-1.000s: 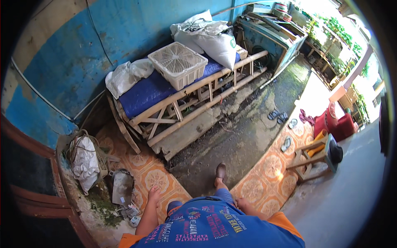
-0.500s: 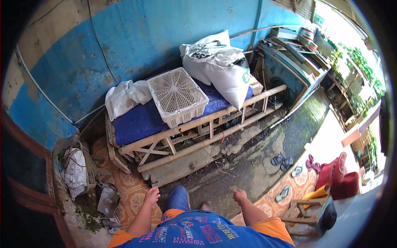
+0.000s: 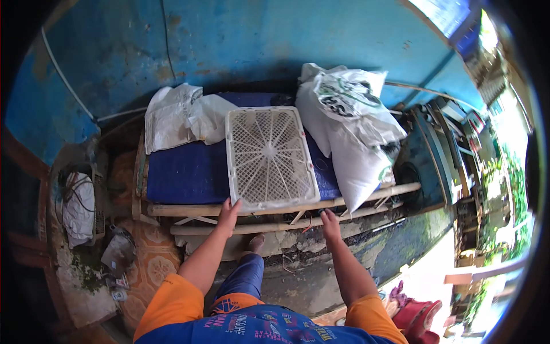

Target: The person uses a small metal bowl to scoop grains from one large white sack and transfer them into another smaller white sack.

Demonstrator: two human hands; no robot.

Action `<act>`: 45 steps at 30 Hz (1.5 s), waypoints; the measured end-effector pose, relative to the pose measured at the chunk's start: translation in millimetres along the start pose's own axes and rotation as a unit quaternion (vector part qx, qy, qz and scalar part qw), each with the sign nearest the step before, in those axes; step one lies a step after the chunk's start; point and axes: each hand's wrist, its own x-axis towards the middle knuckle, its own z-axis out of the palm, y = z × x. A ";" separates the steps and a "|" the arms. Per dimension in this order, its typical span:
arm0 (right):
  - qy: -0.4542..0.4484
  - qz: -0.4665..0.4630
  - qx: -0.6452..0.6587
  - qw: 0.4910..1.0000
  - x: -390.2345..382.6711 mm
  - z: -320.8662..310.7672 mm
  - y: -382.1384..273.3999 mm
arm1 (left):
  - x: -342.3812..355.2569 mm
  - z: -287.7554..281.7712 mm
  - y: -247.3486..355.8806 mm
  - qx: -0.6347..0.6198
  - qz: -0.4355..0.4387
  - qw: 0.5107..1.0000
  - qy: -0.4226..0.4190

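Note:
A white plastic crate point(image 3: 269, 150) with a lattice top lies on a blue-covered bamboo bench point(image 3: 186, 178). My left hand point(image 3: 228, 218) is at the crate's near left corner, with its fingers reaching toward the edge and appearing to touch it. Just below the near right corner, my right hand point(image 3: 330, 223) is held in front of the bench's bamboo rail point(image 3: 366, 198), fingers partly apart and nothing seen in it. A full white sack point(image 3: 355, 126) leans at the crate's right side. On its left, a crumpled white sack point(image 3: 177, 117) rests on the blue cover.
A blue wall point(image 3: 246, 49) runs behind the bench. At the left, a basket holds a white bundle point(image 3: 78, 209), with a grey container point(image 3: 118, 252) on the floor nearby. A cabinet point(image 3: 427, 149) stands at the right; a red seat point(image 3: 415, 318) is lower right.
I have stepped up to the bench, and both hands have stretched forward from near my body to the crate's near side. The view has turned, bringing the crate closer.

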 end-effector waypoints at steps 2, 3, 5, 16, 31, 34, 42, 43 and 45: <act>-0.031 0.020 -0.035 0.999 49.0 10.2 -26.3 | 29.0 7.3 -4.6 0.022 0.024 0.998 0.053; -0.011 0.012 -0.067 0.998 68.1 10.6 -35.8 | 36.4 17.9 -8.2 0.067 0.015 0.992 0.107; -0.026 0.024 -0.087 0.996 105.6 17.3 -37.2 | 47.0 24.5 -13.7 0.113 -0.009 0.982 0.148; 0.031 0.134 -0.196 0.971 81.0 99.3 -30.5 | 6.2 -30.4 3.4 0.146 0.031 0.971 0.186; -0.239 -0.074 -0.132 0.959 66.1 241.7 -181.9 | -37.5 -188.6 -4.7 -0.082 0.053 0.932 0.348; -0.242 -0.149 -0.230 0.931 93.6 227.8 -179.8 | -1.4 -185.4 -6.4 -0.142 -0.039 0.910 0.387; 0.022 -0.125 -0.501 0.856 226.5 76.1 -185.7 | 16.6 -163.9 1.4 -0.016 -0.229 0.925 0.302; 0.029 -0.118 -0.525 0.842 243.6 61.5 -193.6 | 16.3 -163.3 -0.6 -0.015 -0.226 0.924 0.309; 0.006 -0.105 -0.566 0.818 264.4 58.1 -224.1 | 5.7 -178.7 -20.0 -0.048 -0.174 0.887 0.424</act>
